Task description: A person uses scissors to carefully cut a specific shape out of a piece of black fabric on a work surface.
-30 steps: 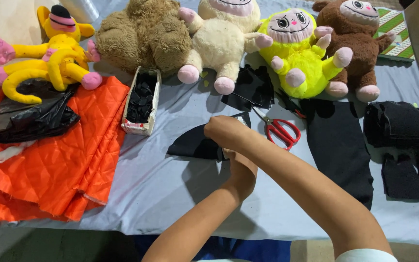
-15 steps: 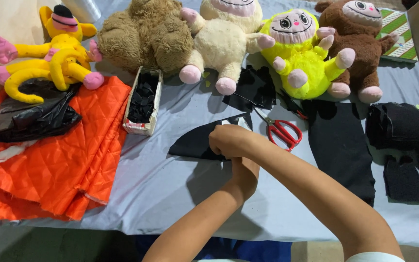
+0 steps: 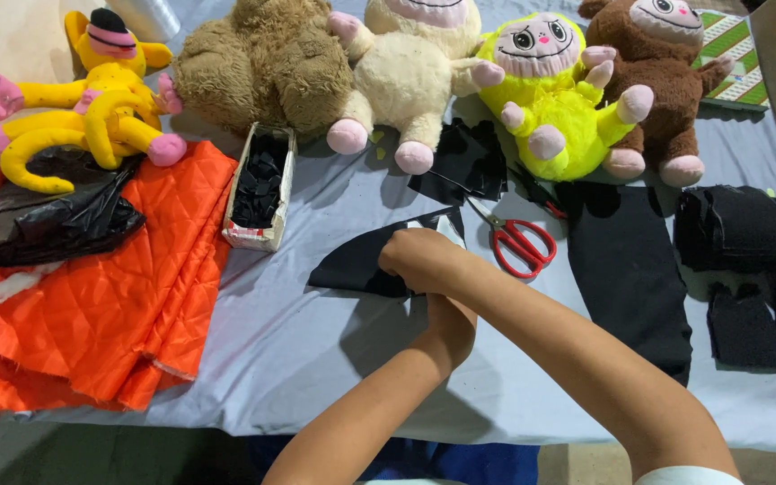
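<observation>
Two hands meet at the middle of the tabletop (image 3: 298, 359), one over the other. The right hand (image 3: 419, 260) lies on top, and its grip is closed on the edge of a black piece of cloth (image 3: 357, 265). The left hand (image 3: 449, 319) sits just under it, and I cannot tell if its grip is closed or loose, because the right hand hides its fingers.

A second ago the hands were in almost the same spot. They have slid a tiny bit, and the black cloth now shows a clearer pointy shape to the left, with a pale bit showing at its top corner. So the cloth has been pulled or turned a little, not lifted away. It looks like the work on this piece is partly done.

The red scissors (image 3: 518, 242) lie flat just to the right of the hands and have not moved. No hand touches them.

Behind the cloth sit four stuffed toys, with a yellow plush toy (image 3: 550, 99) near the scissors. A small box of black scraps (image 3: 258, 180) stands to the left, beside orange quilted fabric (image 3: 119, 305).
</observation>
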